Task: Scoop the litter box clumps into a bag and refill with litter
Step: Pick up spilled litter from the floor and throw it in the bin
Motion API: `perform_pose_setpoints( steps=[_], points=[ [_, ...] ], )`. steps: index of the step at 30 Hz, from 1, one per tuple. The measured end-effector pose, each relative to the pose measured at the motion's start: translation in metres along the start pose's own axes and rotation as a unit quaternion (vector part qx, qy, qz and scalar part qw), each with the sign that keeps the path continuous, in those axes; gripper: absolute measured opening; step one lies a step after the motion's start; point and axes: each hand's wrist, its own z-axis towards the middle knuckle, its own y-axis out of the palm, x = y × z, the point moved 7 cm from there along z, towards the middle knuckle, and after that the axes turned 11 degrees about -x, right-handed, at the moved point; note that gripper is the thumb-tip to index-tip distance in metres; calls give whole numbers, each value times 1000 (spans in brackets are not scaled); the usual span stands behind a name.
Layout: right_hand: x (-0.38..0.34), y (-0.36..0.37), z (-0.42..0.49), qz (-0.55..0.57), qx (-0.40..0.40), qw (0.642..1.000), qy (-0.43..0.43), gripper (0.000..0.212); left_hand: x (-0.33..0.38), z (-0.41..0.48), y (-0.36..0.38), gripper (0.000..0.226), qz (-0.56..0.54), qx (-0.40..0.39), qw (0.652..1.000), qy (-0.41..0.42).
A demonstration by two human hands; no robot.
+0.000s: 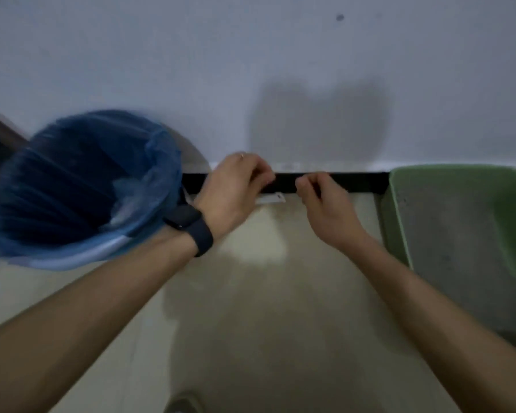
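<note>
A green litter box (399, 210) with grey litter (459, 234) in it stands on the floor at the right, against the wall. At the left is a bin lined with a blue bag (158, 174), its mouth open. Between them, near the black baseboard, my left hand (233, 186) and my right hand (325, 204) hover with fingers curled in, a small gap apart. A flat white piece (271, 199) shows on the floor just beyond my left palm; I cannot tell whether the hand touches it. Nothing is visibly held in either hand.
A pale wall (280, 70) rises behind everything, with a black baseboard (355, 181) along its foot. The beige floor (265, 308) stretches toward me between the bin and the litter box. A dark watch (191, 225) is on my left wrist.
</note>
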Motion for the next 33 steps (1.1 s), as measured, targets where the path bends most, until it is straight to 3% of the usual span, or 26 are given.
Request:
perform_pose_setpoints(
  steps=[3,6,10,13,16,20,22,24,28,31,33],
  points=[
    [-99,13,28,31,-42,995,-90,19,-22,-14,-102,13,22,93,995,-30],
    [-190,59,48,-16,-95,978,-184,18,-80,-37,-163,13,72,100,984,-128],
    [-259,131,71,-202,-184,923,-271,14,-151,-70,-186,11,104,16,965,-239],
    [-264,175,84,-370,-265,851,-264,22,-175,-86,-178,41,130,-86,950,-271],
    [-259,199,87,-425,-314,813,-243,36,-185,-97,-169,43,167,-142,937,-272],
    [-253,210,89,-386,-314,838,-226,32,-188,-105,-166,25,223,-161,924,-266],
    [-254,207,88,-354,-324,845,-238,40,-181,-101,-168,27,237,-176,919,-260],
    [-266,189,86,-266,-307,875,-264,44,-169,-92,-177,31,241,-165,923,-251],
    [-245,103,92,-11,-121,970,-211,17,-121,-65,-186,32,256,-49,950,-171],
    [-167,45,89,154,-22,981,-112,13,-64,-45,-155,30,192,48,979,-51],
    [-92,22,75,180,17,983,-22,14,-34,-35,-111,27,137,62,989,5]
  ],
)
